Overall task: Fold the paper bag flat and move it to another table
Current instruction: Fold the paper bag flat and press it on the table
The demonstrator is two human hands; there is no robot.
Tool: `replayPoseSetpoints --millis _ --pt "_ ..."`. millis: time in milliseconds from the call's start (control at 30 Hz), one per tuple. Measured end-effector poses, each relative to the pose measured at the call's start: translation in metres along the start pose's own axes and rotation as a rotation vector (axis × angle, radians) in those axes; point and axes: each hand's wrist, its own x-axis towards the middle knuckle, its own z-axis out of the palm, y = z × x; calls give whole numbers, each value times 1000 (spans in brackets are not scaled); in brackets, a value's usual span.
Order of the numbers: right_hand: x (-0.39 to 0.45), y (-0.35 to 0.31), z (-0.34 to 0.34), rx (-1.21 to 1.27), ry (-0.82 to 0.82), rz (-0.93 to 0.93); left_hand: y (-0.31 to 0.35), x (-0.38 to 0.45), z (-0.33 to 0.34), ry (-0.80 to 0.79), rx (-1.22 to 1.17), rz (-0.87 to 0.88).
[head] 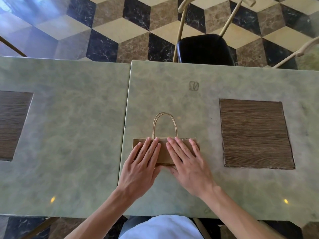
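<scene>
A small brown paper bag (164,153) lies flat on the right green table (172,100), near that table's left edge. Its two twine handles (164,125) loop away from me onto the table. My left hand (141,168) lies palm down on the bag's left half with fingers spread. My right hand (188,163) lies palm down on the right half, its thumb at the bag's near edge. Both hands cover much of the bag; neither grips it.
A second green table (65,126) butts against the first on the left, with a narrow seam between them. Each table has a dark wood inlay (255,133). A black-seated chair (203,49) stands across the right table. The floor is patterned tile.
</scene>
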Motion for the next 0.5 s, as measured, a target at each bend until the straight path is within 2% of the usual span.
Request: replayPoseSetpoints --millis 133,233,367,500 --pt "2 -1 3 -10 -32 13 0 1 0 -101 17 6" --pt "7 -2 -2 27 -48 47 1 7 -3 -54 -70 -27" --pt "15 -12 -8 118 -4 175 9 18 -5 100 -161 -196" --pt "27 -27 -4 135 28 349 30 34 -1 22 -95 -364"
